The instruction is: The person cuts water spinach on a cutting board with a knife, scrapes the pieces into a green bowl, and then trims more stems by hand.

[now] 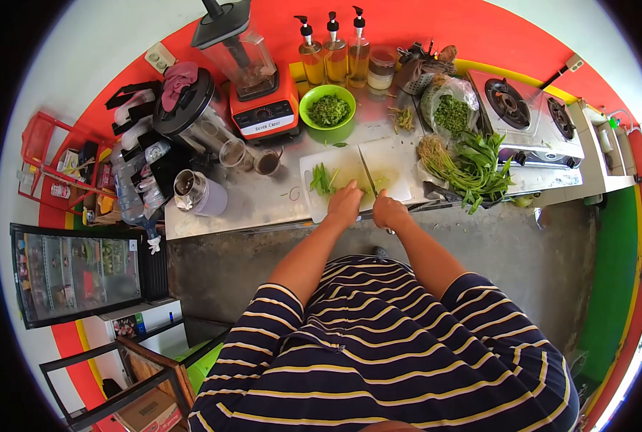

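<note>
My right hand [391, 213] is wrapped round the handle of a kitchen knife [367, 170], whose blade points away from me over a white cutting board [398, 167]. Close to the blade's left side, my left hand [345, 203] rests on the board with its fingers drawn together; whatever is under them is hidden. Cut green leaves [322, 178] lie on the board's left part. Small pale green pieces sit near the knife. Behind the board stands a lime green bowl [326, 134] filled with chopped greens [328, 110].
Leafy greens with stems [477, 169] lie right of the board, below a plastic bag of chopped greens [451, 111]. A gas stove [526, 115] stands farther right. Leftward are an orange blender [265, 114], cups and a metal container [200, 194]. Several pump bottles [335, 57] line the wall.
</note>
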`<state>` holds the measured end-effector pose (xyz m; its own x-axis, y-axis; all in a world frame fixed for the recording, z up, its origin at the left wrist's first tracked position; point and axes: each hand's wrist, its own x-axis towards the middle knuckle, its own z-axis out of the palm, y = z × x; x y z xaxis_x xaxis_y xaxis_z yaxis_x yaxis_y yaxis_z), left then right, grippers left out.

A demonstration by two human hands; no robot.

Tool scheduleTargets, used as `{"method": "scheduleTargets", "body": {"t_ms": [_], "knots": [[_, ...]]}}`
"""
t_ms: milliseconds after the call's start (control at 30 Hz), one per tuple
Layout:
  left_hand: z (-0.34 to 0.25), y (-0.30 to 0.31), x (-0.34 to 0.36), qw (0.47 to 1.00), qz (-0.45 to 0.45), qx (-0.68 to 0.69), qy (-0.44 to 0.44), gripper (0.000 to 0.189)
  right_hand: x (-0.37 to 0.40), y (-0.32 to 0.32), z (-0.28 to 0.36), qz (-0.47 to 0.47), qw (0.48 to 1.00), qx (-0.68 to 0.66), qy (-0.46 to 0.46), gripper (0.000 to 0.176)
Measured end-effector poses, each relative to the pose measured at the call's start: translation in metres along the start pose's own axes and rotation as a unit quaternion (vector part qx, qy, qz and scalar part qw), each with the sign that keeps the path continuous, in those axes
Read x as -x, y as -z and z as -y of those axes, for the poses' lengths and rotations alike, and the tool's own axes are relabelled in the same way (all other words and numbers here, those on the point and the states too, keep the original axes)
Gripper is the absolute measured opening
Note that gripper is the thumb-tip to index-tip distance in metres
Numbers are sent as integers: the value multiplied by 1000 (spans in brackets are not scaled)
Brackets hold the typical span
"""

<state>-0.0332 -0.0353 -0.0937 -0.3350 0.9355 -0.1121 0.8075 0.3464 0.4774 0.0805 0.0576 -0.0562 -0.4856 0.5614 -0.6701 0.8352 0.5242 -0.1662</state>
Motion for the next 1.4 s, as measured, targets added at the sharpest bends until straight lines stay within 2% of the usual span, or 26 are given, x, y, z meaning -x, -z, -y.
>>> {"method": "scheduleTargets", "body": {"t_ms": [67, 133, 200, 367, 467, 500, 533, 667, 733, 833, 933, 1000, 1133, 1233, 1300, 1400], "knots": [[-4, 5, -1, 1000, 8, -4, 6, 18, 3, -2, 1, -2, 1000, -4, 0, 65], [-5, 1, -2, 1000, 15, -7, 14, 19, 15, -10, 3, -2, 1000, -13, 11, 45], [-6, -1, -5, 997, -13, 37, 66, 24, 16, -10, 2, -11, 1000, -9, 14, 46], [4, -4, -5, 998, -18, 38, 53, 30, 9, 5, 7, 4, 1000, 8, 17, 48], [6, -3, -7, 996, -20, 65, 58, 33, 1, -11, 5, -6, 1000, -1, 10, 48], [7, -3, -9, 995, -15, 77, 59, 36, 1, -19, 4, -11, 1000, 8, 7, 53], [6, -4, -9, 995, -17, 78, 59, 36, -1, -23, 3, -17, 1000, 16, 5, 58], [7, -6, -8, 996, -22, 67, 60, 31, -2, -4, 1, -41, 998, 27, 32, 57], [7, -5, -9, 997, -18, 56, 53, 31, 1, 10, 4, -10, 998, 47, 39, 49], [6, -7, -10, 997, -13, 50, 56, 30, 5, -4, 6, -11, 999, 34, 29, 48], [11, -13, -11, 996, -32, 60, 52, 29, 2, -16, 3, -55, 997, 34, 34, 50], [12, -15, -8, 995, -73, 52, 31, 25, -7, -5, 3, -42, 997, 51, 38, 52], [8, -9, -10, 998, -21, 28, 47, 22, -6, -1, 7, -30, 997, 65, 39, 55], [4, -9, -8, 997, -35, 42, 57, 28, 3, -16, 7, -43, 997, 57, 39, 53], [2, -9, -4, 993, -81, 69, 52, 25, -3, -16, 6, -56, 996, 55, 51, 53], [3, -9, 0, 995, -79, 39, 38, 24, -8, -10, 6, -57, 995, 48, 62, 53]]}}
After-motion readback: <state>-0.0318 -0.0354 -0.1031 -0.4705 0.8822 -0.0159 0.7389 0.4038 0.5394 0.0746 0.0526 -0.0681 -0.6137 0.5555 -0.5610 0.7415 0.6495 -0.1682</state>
